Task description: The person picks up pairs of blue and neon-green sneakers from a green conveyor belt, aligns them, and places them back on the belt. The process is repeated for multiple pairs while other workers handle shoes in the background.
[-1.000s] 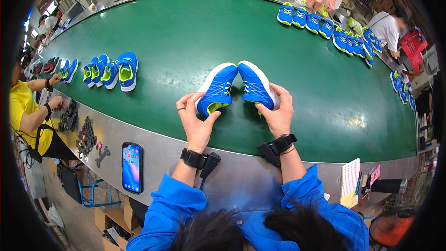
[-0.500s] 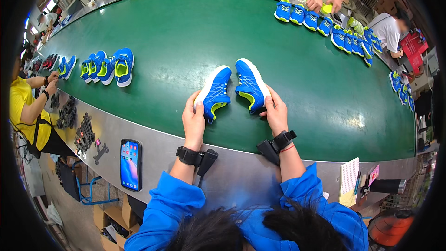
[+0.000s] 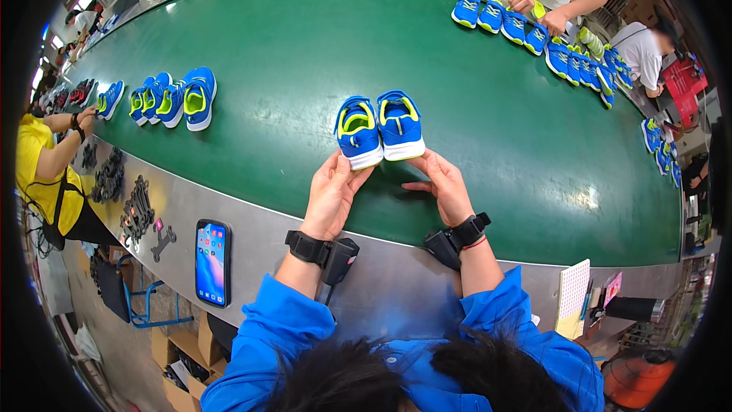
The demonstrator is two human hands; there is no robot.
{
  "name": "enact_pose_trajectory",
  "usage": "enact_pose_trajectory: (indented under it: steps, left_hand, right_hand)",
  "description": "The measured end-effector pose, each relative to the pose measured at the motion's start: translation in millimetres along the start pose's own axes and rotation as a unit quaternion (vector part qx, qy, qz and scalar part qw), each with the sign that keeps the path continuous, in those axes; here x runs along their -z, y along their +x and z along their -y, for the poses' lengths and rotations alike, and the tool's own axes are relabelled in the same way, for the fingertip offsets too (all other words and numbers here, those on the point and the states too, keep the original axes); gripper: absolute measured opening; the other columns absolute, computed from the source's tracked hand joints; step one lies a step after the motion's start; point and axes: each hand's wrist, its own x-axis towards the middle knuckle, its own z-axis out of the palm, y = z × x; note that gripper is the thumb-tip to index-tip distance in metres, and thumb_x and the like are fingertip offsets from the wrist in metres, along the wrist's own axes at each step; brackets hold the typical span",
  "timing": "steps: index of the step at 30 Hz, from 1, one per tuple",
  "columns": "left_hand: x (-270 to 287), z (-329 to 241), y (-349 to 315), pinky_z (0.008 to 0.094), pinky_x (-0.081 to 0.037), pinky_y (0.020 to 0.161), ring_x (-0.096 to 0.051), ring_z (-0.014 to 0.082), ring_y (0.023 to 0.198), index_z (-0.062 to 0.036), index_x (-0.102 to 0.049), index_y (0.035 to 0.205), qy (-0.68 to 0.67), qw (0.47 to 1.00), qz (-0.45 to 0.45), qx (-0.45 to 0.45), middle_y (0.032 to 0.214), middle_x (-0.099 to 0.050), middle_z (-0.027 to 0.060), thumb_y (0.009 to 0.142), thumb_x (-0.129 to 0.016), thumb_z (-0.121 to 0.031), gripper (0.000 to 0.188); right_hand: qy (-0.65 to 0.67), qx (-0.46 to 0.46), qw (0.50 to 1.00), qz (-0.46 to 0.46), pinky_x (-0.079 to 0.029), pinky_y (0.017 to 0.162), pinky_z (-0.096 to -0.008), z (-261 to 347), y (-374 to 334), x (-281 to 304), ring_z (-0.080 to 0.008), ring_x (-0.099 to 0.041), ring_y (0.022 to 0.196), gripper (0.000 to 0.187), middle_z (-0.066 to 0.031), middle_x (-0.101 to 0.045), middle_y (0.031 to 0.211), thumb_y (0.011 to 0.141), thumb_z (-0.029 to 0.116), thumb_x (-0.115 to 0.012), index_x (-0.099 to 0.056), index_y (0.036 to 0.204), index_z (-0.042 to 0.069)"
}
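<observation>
Side by side above the green belt are two blue sneakers with lime linings and white soles, heels toward me and openings up. My left hand (image 3: 329,197) grips the left sneaker (image 3: 356,131) low at its heel, thumb on the near side of the white sole. At the heel of the right sneaker (image 3: 401,127), my right hand (image 3: 448,189) holds on from the right; some fingertips are hidden under the sole, and one finger sticks out to the left. The two shoes nearly touch.
A green belt (image 3: 274,38) runs between metal edges. More blue sneakers (image 3: 200,99) stand left; a row of them (image 3: 512,28) lines the far right, by a co-worker's hands (image 3: 555,21). A phone (image 3: 213,262) and dark straps (image 3: 137,210) lie on the near edge. A yellow-shirted person works left.
Both sneakers have turned from leaning outward with toes away to standing upright together, heels toward me. My hands have shifted to the heels. Another person's hands now show at the far edge.
</observation>
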Motion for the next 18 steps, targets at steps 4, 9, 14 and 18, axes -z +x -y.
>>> enact_pose_trajectory:
  steps: [4, 9, 14, 18]
  left_hand:
    - [0, -1, 2, 0.0408, -0.038, 0.111, -0.053, 0.0258, 0.124, 0.0063, -0.04, 0.136, 0.038, 0.998, 0.02, -0.04, 0.132, -0.055, 0.0137, 0.102, -0.048, -0.025, 0.047]
    - [0, 8, -6, 0.0321, -0.039, 0.1, -0.044, 0.019, 0.118, -0.0113, -0.046, 0.139, 0.322, 0.927, -0.164, -0.097, 0.134, -0.043, 0.0066, 0.089, -0.061, -0.011, 0.053]
    - [2, 9, -7, 0.0328, -0.036, 0.097, -0.036, 0.0197, 0.112, -0.0201, -0.053, 0.132, 0.415, 0.863, -0.253, -0.138, 0.129, -0.037, 0.0055, 0.077, -0.061, -0.004, 0.058]
    - [7, 13, -4, 0.0341, -0.033, 0.1, -0.036, 0.02, 0.112, -0.0156, -0.054, 0.128, 0.347, 0.896, -0.259, -0.099, 0.126, -0.038, 0.0065, 0.082, -0.059, -0.01, 0.046]
  right_hand:
    - [-0.019, -0.006, 1.0, 0.006, -0.055, 0.082, -0.0345, 0, -2, -3, -0.0208, -0.055, 0.121, 0.053, -0.0116, -0.059, 0.129, 0.103, 0.041, -0.041, -0.051, 0.133, -0.002]
    - [-0.228, -0.106, 0.963, -0.093, -0.051, 0.072, -0.0311, -9, 2, 9, -0.0162, -0.062, 0.092, 0.041, -0.0101, -0.069, 0.102, 0.098, 0.04, -0.053, -0.068, 0.111, 0.005]
    - [-0.416, 0.005, 0.887, -0.201, -0.051, 0.065, -0.0314, -23, 1, 22, -0.0133, -0.061, 0.085, 0.029, -0.0098, -0.065, 0.096, 0.091, 0.03, -0.064, -0.066, 0.108, 0.005]
    - [-0.288, 0.051, 0.934, -0.205, -0.054, 0.058, -0.031, -16, 0, 12, -0.0149, -0.062, 0.09, 0.037, -0.011, -0.06, 0.11, 0.09, 0.023, -0.065, -0.057, 0.121, 0.005]
